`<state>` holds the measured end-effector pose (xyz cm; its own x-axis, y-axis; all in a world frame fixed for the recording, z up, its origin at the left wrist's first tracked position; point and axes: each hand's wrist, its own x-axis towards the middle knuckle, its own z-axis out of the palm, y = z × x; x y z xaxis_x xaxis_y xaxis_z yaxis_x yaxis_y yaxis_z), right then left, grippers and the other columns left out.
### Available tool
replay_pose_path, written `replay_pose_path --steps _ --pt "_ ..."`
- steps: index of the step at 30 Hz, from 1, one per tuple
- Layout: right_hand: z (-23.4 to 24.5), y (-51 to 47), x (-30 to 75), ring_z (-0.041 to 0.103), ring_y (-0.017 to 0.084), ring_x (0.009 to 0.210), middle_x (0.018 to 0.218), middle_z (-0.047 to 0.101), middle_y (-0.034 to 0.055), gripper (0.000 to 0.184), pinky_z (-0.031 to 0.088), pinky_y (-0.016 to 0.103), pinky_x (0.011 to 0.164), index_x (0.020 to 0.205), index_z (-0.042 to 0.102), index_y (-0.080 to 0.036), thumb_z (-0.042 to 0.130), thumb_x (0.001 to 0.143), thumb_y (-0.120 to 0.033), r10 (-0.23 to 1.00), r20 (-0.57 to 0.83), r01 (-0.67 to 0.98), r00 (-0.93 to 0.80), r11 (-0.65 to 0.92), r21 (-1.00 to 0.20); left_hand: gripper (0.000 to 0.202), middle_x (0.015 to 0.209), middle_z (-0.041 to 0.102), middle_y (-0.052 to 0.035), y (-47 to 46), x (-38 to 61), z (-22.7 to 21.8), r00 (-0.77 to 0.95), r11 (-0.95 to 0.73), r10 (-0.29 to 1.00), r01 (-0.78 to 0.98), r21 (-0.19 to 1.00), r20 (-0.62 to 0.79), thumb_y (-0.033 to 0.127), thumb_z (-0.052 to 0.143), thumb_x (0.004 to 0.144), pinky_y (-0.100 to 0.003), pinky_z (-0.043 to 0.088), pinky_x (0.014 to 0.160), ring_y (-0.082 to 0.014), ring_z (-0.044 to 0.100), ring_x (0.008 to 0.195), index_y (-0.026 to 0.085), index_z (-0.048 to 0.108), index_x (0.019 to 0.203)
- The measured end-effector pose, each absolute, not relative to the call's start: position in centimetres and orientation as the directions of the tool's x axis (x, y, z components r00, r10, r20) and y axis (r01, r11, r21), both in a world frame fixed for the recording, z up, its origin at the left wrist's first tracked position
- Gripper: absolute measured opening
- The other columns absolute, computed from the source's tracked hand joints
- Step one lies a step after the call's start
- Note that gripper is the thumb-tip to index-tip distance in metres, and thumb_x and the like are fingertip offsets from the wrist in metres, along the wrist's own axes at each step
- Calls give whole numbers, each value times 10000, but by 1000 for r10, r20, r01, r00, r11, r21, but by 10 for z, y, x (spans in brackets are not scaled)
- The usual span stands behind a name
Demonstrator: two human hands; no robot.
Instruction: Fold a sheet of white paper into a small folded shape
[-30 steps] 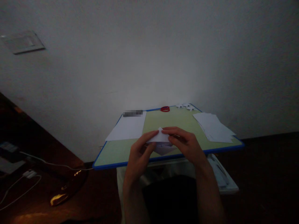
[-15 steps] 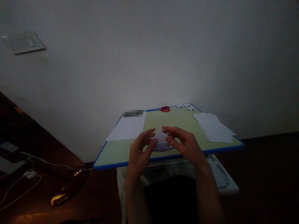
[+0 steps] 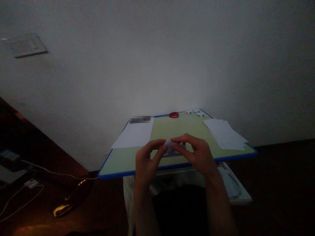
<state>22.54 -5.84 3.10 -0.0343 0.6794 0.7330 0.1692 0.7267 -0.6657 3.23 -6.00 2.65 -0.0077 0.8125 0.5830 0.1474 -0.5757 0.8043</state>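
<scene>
Between my two hands, above the near part of the table, is a small folded piece of white paper (image 3: 169, 151). My left hand (image 3: 149, 158) pinches its left side between thumb and fingertips. On the other side my right hand (image 3: 195, 151) grips it, thumb toward me and index finger bent over the top. The fingertips of both hands nearly meet at the paper's upper point. Fingers cover much of the paper, so its exact folds cannot be made out.
The blue-edged green table (image 3: 172, 129) stands against a wall. White sheets (image 3: 135, 134) lie at left beneath a blurred dark object (image 3: 140, 119). Red-handled scissors (image 3: 174, 115) and small folded paper pieces (image 3: 195, 112) lie at the back. More sheets (image 3: 223, 134) fan out at right.
My fingertips have closed in on the paper's top, and its raised peak now looks lower and flatter. The things on the table have stayed in place.
</scene>
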Motion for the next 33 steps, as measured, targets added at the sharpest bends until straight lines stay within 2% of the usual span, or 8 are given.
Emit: replay_pose_path --steps 6,13,19,24,27,30,33 --pt "36 -62 224 724 169 851 924 804 -2 100 553 300 773 1022 820 -261 822 948 -193 590 804 168 -69 801 -574 23 944 791 -27 -62 31 29 61 -666 746 93 740 663 240 822 944 -303 572 875 -188 728 917 232 809 962" --pt "38 -62 223 694 151 821 879 748 -14 73 526 278 755 947 771 -235 799 960 -170 574 813 201 -98 812 -548 50 934 758 -30 -61 30 30 119 -704 710 100 703 694 188 805 950 -317 558 869 -188 706 913 227 775 958" --pt "36 -63 222 687 151 846 897 735 -12 77 521 274 763 964 759 -234 775 975 -160 573 811 191 -117 815 -548 33 939 758 -44 -62 32 29 107 -728 685 83 680 721 187 791 960 -317 566 841 -194 709 907 219 784 967" --pt "35 -61 222 684 148 821 864 735 -19 69 517 274 764 930 752 -230 803 965 -199 602 789 195 -121 794 -576 54 910 750 -25 -64 33 29 76 -764 640 166 623 764 172 773 963 -295 546 813 -174 697 867 222 763 946" --pt "30 -58 228 676 149 810 843 727 -22 94 518 276 776 893 742 -230 796 968 -211 624 773 213 -117 776 -594 68 871 728 -13 -64 32 28 1 -753 633 236 615 774 184 748 964 -278 532 787 -164 680 833 213 737 904" --pt "24 -52 241 665 155 785 827 725 -22 104 514 284 759 873 743 -233 782 966 -208 640 762 245 -95 757 -605 84 800 692 8 -62 26 28 -198 -718 620 246 651 759 215 734 947 -232 498 676 -140 642 745 208 732 863" --pt "18 -46 257 653 162 761 809 736 -22 106 506 301 753 859 746 -238 789 956 -231 670 742 279 13 710 -646 73 764 688 17 -61 17 29 -360 -702 576 242 670 734 240 773 889 -205 465 597 -124 616 679 202 750 832"
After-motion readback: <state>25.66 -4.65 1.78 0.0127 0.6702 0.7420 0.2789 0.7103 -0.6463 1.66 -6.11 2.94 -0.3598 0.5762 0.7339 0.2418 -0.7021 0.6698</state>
